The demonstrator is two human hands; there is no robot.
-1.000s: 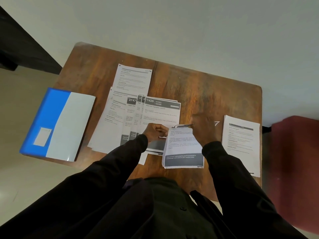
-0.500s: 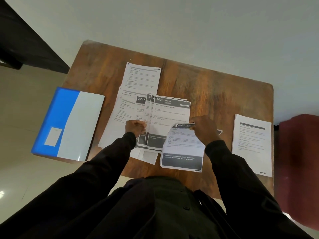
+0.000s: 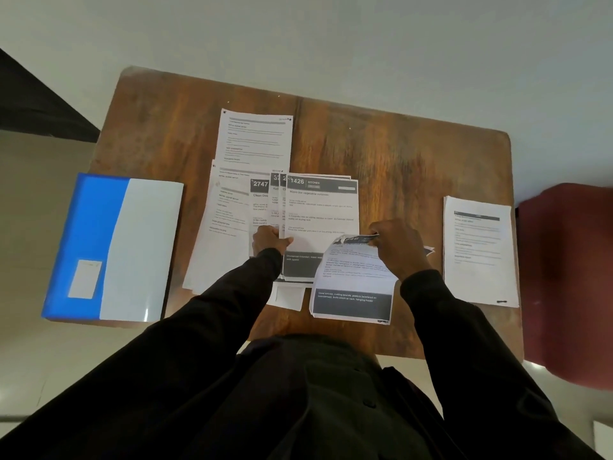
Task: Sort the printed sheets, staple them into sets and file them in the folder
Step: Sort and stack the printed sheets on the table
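**At the table: right grip on one sheet, left grip at the fanned sheets**

Near the middle of the wooden table (image 3: 398, 154), the right grip (image 3: 396, 247) pinches the far edge of a bent sheet (image 3: 355, 283). That edge curls up off the wood, while the sheet's dark lower band lies flat at the near edge of the table.

Just left of it, the left grip (image 3: 267, 242) rests with curled fingers on the fanned sheets (image 3: 260, 200). Its thumb lies on the left margin of the top sheet, headed 1426 (image 3: 321, 210). Whether it is clenched on any paper cannot be told.

Left of the fan, partly under it, lie plainer printed sheets (image 3: 215, 227). One further sheet (image 3: 255, 137) lies beyond them, toward the far side.

A separate stack (image 3: 479, 254) sits well apart at the right edge of the table.

The folder (image 3: 99, 244), blue and pale grey, lies closed at the left edge, overhanging it and apart from the papers.

Both arms are in black sleeves. A maroon seat (image 3: 570, 277) stands to the right of the table.
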